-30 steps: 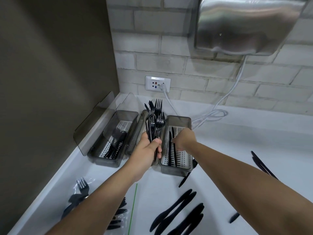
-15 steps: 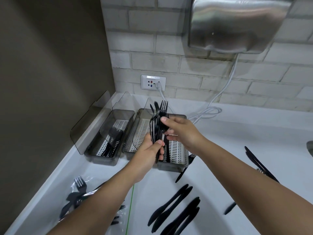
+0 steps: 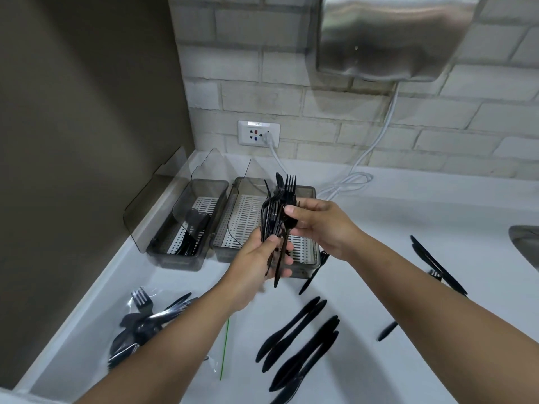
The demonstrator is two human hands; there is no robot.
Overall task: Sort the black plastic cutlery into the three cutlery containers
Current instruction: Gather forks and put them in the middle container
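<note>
Forks (image 3: 280, 208) stood bunched upright in the left hand (image 3: 256, 266), fingers wrapped round the handles, above the containers (image 3: 186, 258). Her or his right hand (image 3: 318, 225) pinched one fork from the bunch, while loose knives (image 3: 294, 330) lay on the white counter (image 3: 408, 217).

A bundle of black forks (image 3: 278, 212) stands upright, tines up, gripped by the left hand (image 3: 256, 265) and pinched by the right hand (image 3: 319, 225). Three smoky containers (image 3: 186, 228) lie just beyond the hands; loose black knives (image 3: 303, 336) lie nearer, beneath the right forearm.
</note>
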